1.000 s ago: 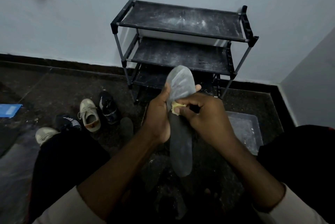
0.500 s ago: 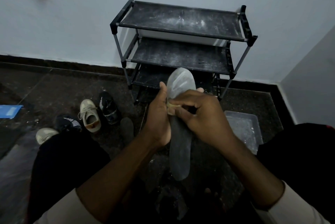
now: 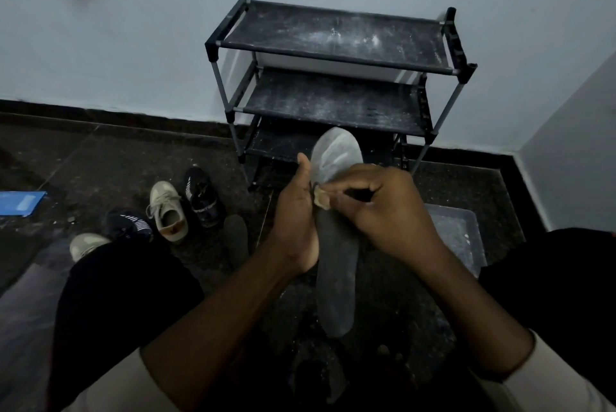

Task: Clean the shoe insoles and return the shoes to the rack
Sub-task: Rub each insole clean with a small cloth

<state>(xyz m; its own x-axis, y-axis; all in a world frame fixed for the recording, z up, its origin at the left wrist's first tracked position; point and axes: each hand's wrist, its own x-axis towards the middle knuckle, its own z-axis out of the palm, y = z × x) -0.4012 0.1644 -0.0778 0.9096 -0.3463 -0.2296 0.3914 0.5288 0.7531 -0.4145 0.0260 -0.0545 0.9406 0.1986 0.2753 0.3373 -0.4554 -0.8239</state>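
A long grey insole (image 3: 336, 265) stands upright in front of me, its toe end pale and dusty. My left hand (image 3: 295, 221) grips its left edge at mid-height, thumb up. My right hand (image 3: 376, 208) pinches a small yellowish sponge piece (image 3: 321, 200) and presses it on the insole's left edge. A black three-tier shoe rack (image 3: 333, 58) with bare dusty shelves stands against the wall behind. On the floor to the left lie two beige shoes (image 3: 168, 211) (image 3: 86, 245) and two black shoes (image 3: 201, 196) (image 3: 130, 223). Another dark insole (image 3: 236, 235) lies beside them.
A clear plastic tub (image 3: 456, 235) sits on the floor at the right, partly behind my right arm. A blue flat sheet (image 3: 20, 203) lies at the far left. My knees in dark trousers frame both sides. A wall corner closes the right.
My right hand has slid the sponge leftward across the insole to its left edge. The insole has shifted slightly up in my left hand's grip.
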